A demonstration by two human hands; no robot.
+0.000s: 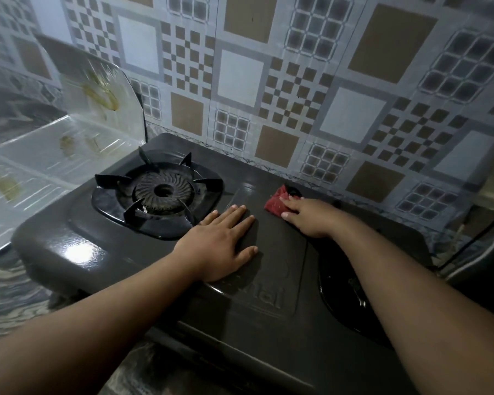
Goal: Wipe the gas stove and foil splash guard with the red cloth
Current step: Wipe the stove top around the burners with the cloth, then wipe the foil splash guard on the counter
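Observation:
A dark grey gas stove fills the middle of the view, with its left burner and black pan support uncovered. My left hand lies flat and empty on the stove top between the burners, fingers spread. My right hand presses the red cloth onto the stove's back middle, near the wall. Most of the cloth is hidden under the fingers. The foil splash guard stands folded to the left of the stove, with yellowish stains on it.
A patterned tile wall rises right behind the stove. The right burner lies partly hidden under my right forearm. A marbled counter shows at the lower left, and a dark cable runs at the right edge.

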